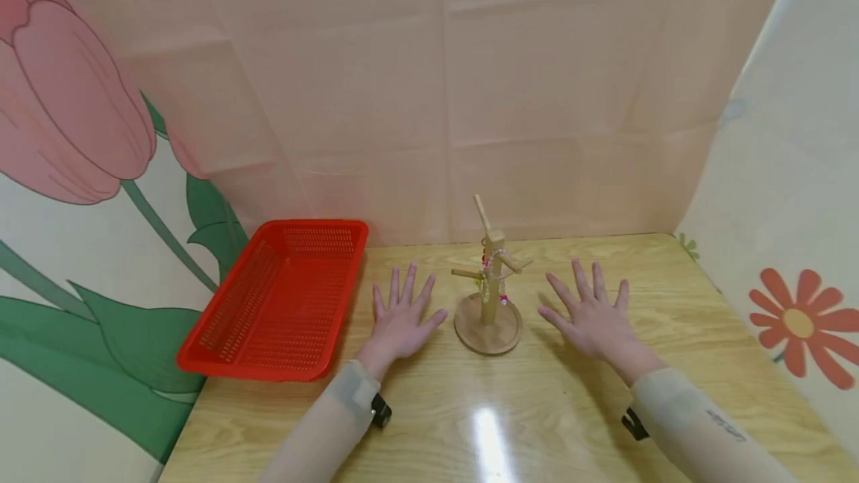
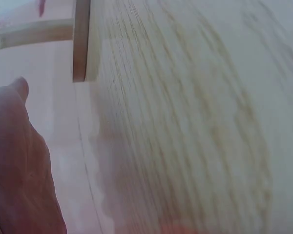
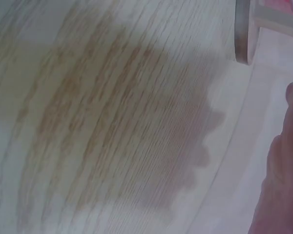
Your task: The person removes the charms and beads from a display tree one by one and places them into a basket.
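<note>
A small wooden stand (image 1: 490,282) with a round base and several pegs stands upright in the middle of the table. Beaded bracelets (image 1: 486,263) in red, pink, clear and yellow-green hang from it. To its left, my left hand (image 1: 400,323) is spread palm down with straight fingers and holds nothing. On the other side my right hand (image 1: 593,319) is spread in the same way, also holding nothing. Both hands are apart from the stand. The left wrist view shows part of the left hand (image 2: 19,161) and the stand's base (image 2: 81,44); the right wrist view shows the right hand's edge (image 3: 283,165).
A red plastic basket (image 1: 268,373) with perforated sides sits at the table's left. The wood-grain table (image 1: 429,423) meets a pink cloth backdrop (image 1: 376,95) at its far edge. Flower-printed walls stand on the left and right.
</note>
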The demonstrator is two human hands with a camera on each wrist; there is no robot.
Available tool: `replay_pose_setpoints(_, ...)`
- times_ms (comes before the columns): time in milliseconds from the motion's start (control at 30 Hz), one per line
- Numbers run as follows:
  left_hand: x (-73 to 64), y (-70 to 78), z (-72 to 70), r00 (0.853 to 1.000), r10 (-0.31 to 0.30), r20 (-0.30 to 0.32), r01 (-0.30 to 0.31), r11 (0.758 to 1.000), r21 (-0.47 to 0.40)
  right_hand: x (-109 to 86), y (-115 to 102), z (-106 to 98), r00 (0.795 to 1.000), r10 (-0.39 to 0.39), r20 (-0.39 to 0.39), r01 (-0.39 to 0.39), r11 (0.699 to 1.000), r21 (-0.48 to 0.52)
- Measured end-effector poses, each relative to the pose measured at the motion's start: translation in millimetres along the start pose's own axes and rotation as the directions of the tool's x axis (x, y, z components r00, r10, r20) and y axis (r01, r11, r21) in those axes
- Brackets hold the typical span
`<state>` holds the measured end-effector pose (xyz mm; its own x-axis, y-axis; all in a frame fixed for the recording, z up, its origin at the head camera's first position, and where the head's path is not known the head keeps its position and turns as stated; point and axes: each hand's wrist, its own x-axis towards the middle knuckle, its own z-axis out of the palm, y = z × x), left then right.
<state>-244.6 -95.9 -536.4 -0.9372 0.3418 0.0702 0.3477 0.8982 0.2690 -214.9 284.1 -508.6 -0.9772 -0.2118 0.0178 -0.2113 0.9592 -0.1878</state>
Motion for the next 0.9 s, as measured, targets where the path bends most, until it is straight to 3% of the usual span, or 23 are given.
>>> replay_pose_setpoints(233, -1.1, 1.9, -1.2, 1.000, 0.026, -0.006, -0.026, 1.000, -0.014, 1.5, 2, 0, 1.000, -0.002, 0.007, 0.002, 1.000, 0.020)
replay_pose_setpoints(633, -5.9, 10.7, -13.0, 0.998, 0.019, -0.066, -0.030, 0.983, -0.180, 7.5, 3, -2, 0.999, 0.011, -0.049, -0.007, 0.997, 0.076)
replay_pose_setpoints(767, -8.6, 12.4, -19.8, 0.993, -0.007, -0.115, -0.030, 0.947, -0.321, 9.9, 0, -4, 0.998, 0.016, -0.065, -0.004, 0.983, 0.183)
replay_pose_setpoints(900, -12.6, 14.5, -26.1, 0.986, -0.054, -0.155, -0.028, 0.875, -0.483, 12.9, -6, -8, 0.997, 0.028, -0.072, -0.003, 0.945, 0.326)
